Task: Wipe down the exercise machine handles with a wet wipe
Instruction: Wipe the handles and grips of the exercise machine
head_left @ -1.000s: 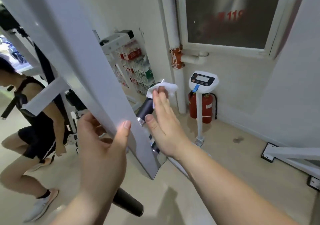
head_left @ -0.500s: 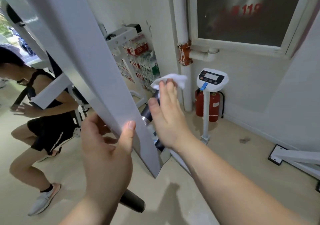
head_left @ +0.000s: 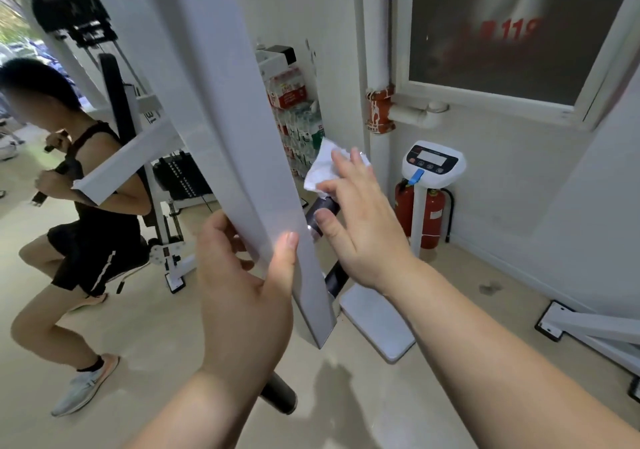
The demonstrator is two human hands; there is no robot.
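Note:
A white machine arm (head_left: 242,158) slants down through the middle of the view. My left hand (head_left: 246,286) grips its lower part, thumb on the near face. A black handle (head_left: 320,211) sticks out behind the arm on the right. My right hand (head_left: 360,223) covers that handle, holding a crumpled white wet wipe (head_left: 322,168) against its far end with the fingers. A second black handle end (head_left: 278,396) pokes out below my left wrist.
A person in black sportswear (head_left: 86,213) exercises at left beside a weight stack (head_left: 183,178). A white scale on a post (head_left: 431,164) with its floor plate (head_left: 377,324), a red fire extinguisher (head_left: 429,216), stacked water bottles (head_left: 294,119) and a white frame foot (head_left: 588,327) stand on the right.
The view swung left and upward. My right hand slid the wipe a little farther along the handle towards its end. My left hand kept its grip on the arm.

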